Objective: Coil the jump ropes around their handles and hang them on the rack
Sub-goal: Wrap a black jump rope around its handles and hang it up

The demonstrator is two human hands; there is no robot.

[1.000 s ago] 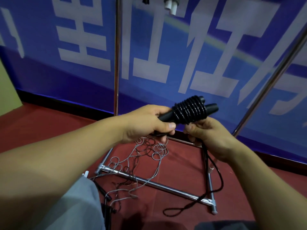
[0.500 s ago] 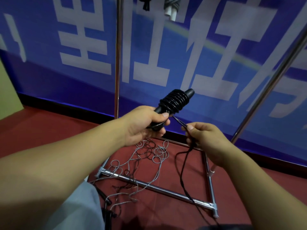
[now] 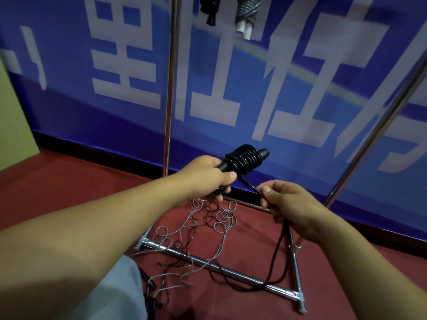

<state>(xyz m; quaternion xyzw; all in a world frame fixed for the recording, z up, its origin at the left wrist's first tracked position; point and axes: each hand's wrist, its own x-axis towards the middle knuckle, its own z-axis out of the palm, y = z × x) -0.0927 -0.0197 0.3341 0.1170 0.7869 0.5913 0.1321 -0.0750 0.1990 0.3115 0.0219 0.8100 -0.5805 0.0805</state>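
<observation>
My left hand (image 3: 208,179) grips the black jump rope handles (image 3: 262,153), which point up and to the right. Several turns of black rope (image 3: 245,161) are coiled around them. A taut strand runs from the coil down to my right hand (image 3: 291,209), which pinches it. The loose end of the black rope (image 3: 277,264) hangs from that hand and loops on the floor over the rack's base. The metal rack (image 3: 169,88) stands in front of me, with two coiled ropes hanging at its top: a black one (image 3: 210,10) and a grey one (image 3: 247,12).
A tangle of grey and dark jump ropes (image 3: 203,227) lies on the red floor across the rack's base bar (image 3: 219,266). A slanted rack pole (image 3: 379,125) rises on the right. A blue banner with white characters covers the wall behind. My grey-clad knee (image 3: 115,292) shows at bottom left.
One second ago my right hand was close under the coil. It has since drawn down and right, pulling a strand taut, and the handles now tilt more to the right.
</observation>
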